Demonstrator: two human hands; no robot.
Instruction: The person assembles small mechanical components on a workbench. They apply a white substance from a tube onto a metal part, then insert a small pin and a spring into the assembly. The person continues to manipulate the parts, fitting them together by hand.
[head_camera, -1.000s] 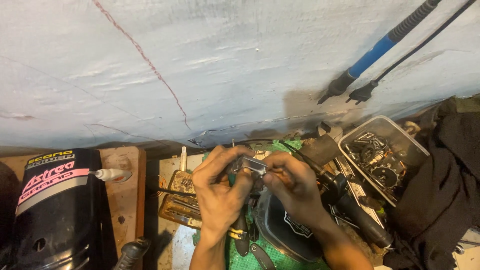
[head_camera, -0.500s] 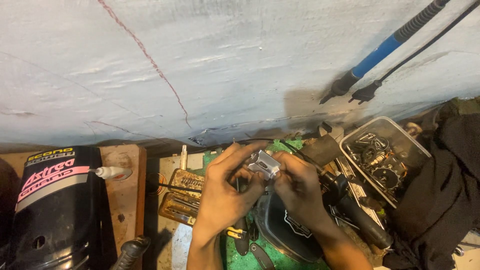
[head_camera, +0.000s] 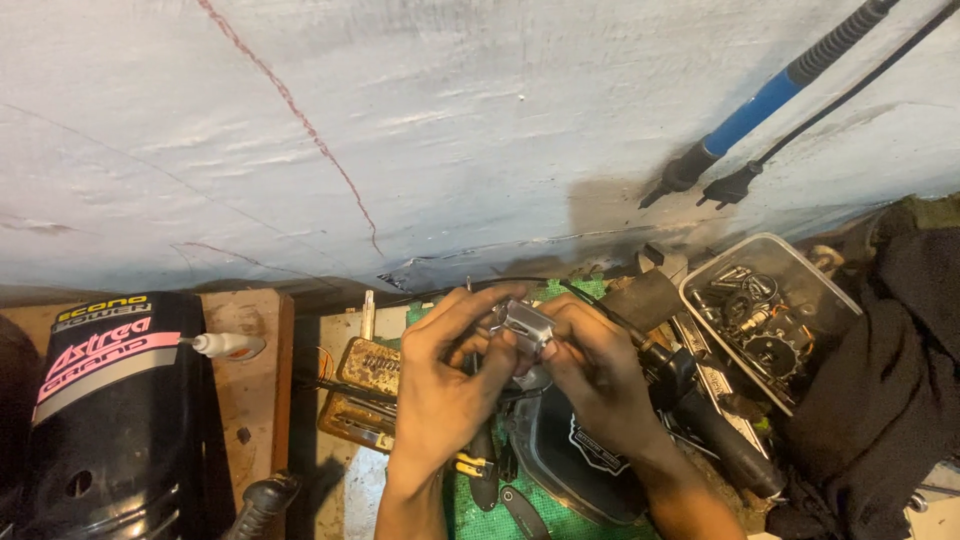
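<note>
Both of my hands meet over a cluttered bench below a whitewashed wall. My left hand (head_camera: 445, 385) and my right hand (head_camera: 600, 375) pinch one small grey metal part (head_camera: 527, 324) between their fingertips, left fingers on its left side, right fingers on its right. Below the hands lies a black moulded cover (head_camera: 565, 460) on a green mat (head_camera: 480, 515). A yellow-and-black hand tool (head_camera: 472, 466) pokes out under my left wrist.
A clear plastic tub (head_camera: 765, 315) of small metal parts stands at the right, beside dark cloth (head_camera: 880, 400). A black motorcycle body panel (head_camera: 100, 400) fills the left. A rusty tin (head_camera: 365, 395), a black handlebar grip (head_camera: 725, 450) and a blue-handled tool (head_camera: 770, 95) on the wall surround the hands.
My hands have lifted slightly and turned the grey part between the fingertips. The camera has shifted a little; the bench items stay put.
</note>
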